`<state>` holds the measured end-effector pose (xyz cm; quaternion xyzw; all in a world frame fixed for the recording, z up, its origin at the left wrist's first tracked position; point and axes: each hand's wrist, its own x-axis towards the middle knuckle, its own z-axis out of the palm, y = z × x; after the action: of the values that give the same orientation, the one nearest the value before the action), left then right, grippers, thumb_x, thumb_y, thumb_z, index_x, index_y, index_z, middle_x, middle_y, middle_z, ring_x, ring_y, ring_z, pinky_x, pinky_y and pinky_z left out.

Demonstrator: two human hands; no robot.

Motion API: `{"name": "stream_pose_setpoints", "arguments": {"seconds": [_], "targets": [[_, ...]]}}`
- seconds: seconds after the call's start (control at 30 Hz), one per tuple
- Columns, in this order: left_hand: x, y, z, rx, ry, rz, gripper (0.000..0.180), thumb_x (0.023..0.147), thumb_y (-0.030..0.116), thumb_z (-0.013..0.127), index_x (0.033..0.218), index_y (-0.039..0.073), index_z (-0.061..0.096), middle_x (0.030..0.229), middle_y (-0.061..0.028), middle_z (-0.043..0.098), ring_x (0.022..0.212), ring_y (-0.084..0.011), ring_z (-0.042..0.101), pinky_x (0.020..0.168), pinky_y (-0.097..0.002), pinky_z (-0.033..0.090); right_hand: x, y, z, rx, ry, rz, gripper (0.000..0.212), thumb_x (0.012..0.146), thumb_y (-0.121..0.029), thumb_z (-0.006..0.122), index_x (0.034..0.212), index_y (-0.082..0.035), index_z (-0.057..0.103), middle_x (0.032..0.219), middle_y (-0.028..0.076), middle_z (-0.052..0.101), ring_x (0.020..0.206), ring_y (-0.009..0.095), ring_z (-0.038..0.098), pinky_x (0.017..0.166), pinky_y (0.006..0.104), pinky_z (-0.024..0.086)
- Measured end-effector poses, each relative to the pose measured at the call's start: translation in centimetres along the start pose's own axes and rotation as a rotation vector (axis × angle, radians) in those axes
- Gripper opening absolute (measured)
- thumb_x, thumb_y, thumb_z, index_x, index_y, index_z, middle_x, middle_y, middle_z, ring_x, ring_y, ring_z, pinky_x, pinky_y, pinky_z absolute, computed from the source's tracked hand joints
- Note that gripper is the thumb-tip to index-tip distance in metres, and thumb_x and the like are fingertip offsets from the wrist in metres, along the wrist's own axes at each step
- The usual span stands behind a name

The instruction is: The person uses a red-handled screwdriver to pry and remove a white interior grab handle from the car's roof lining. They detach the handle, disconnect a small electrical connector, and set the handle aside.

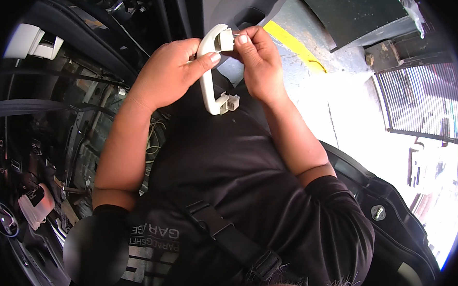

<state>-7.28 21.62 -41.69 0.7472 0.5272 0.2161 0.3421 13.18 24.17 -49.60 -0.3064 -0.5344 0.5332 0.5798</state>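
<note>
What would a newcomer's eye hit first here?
The white handle at upper centre, its lower end bright against the black shirt: the left hand grips it, and the right hand has thumb and fingers at its upper end. Next, the yellow stripe on the floor, upper right, then the slatted panel near the right rim.
</note>
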Motion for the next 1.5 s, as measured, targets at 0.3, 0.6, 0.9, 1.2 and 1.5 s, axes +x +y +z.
{"name": "stream_pose_setpoints", "arguments": {"seconds": [0.3, 0.6, 0.9, 1.2, 1.5], "targets": [[1.4, -3.0, 2.8, -0.31, 0.05, 0.084, 0.043, 0.104, 0.041, 0.068, 0.11, -0.001, 0.075, 0.081, -0.0099, 0.072, 0.076, -0.0155, 0.067, 0.071, -0.0356, 0.051, 1.1, 1.8, 0.3, 0.801, 0.003, 0.457, 0.03, 0.116, -0.028, 0.039, 0.114, -0.005, 0.059, 0.111, 0.014, 0.073, 0.097, 0.029, 0.073, 0.091, 0.0448, 0.06], [0.5, -3.5, 4.1, -0.058, 0.061, 0.091, 0.044, 0.105, 0.044, 0.065, 0.103, 0.001, 0.073, 0.074, -0.0156, 0.068, 0.069, -0.0314, 0.068, 0.066, -0.0425, 0.05, 1.6, 3.0, 1.2, 0.89, 0.095, 0.555, 0.03, 0.116, -0.028, 0.04, 0.115, -0.004, 0.059, 0.104, 0.01, 0.07, 0.089, 0.026, 0.07, 0.086, 0.0438, 0.058], [2.1, -3.3, 4.4, -0.335, 0.063, 0.022, 0.053, 0.106, 0.048, 0.063, 0.088, -0.001, 0.069, 0.063, -0.0016, 0.053, 0.06, -0.013, 0.049, 0.06, -0.0343, 0.042, 2.2, 4.0, 0.8, 0.578, 0.037, 0.328, 0.042, 0.115, -0.045, 0.045, 0.123, -0.006, 0.06, 0.106, 0.009, 0.07, 0.089, 0.018, 0.07, 0.082, 0.0376, 0.061], [2.2, -2.3, 4.1, -0.308, 0.075, -0.028, 0.053, 0.106, 0.048, 0.063, 0.087, -0.001, 0.069, 0.064, -0.0012, 0.053, 0.061, -0.0117, 0.049, 0.059, -0.0337, 0.041, 1.8, 3.3, -0.6, 0.275, -0.076, 0.161, 0.044, 0.112, -0.038, 0.057, 0.135, -0.002, 0.062, 0.111, 0.009, 0.072, 0.096, 0.016, 0.071, 0.088, 0.0353, 0.061], [1.7, -2.9, 4.8, -0.378, 0.145, 0.083, 0.05, 0.107, 0.047, 0.062, 0.096, -0.001, 0.071, 0.066, -0.0039, 0.057, 0.064, -0.0128, 0.055, 0.062, -0.0332, 0.044, 0.4, 4.3, 0.0, 0.921, -0.124, 0.395, 0.045, 0.109, -0.036, 0.063, 0.141, -0.006, 0.058, 0.121, 0.011, 0.072, 0.101, 0.024, 0.072, 0.094, 0.0421, 0.062]]}}
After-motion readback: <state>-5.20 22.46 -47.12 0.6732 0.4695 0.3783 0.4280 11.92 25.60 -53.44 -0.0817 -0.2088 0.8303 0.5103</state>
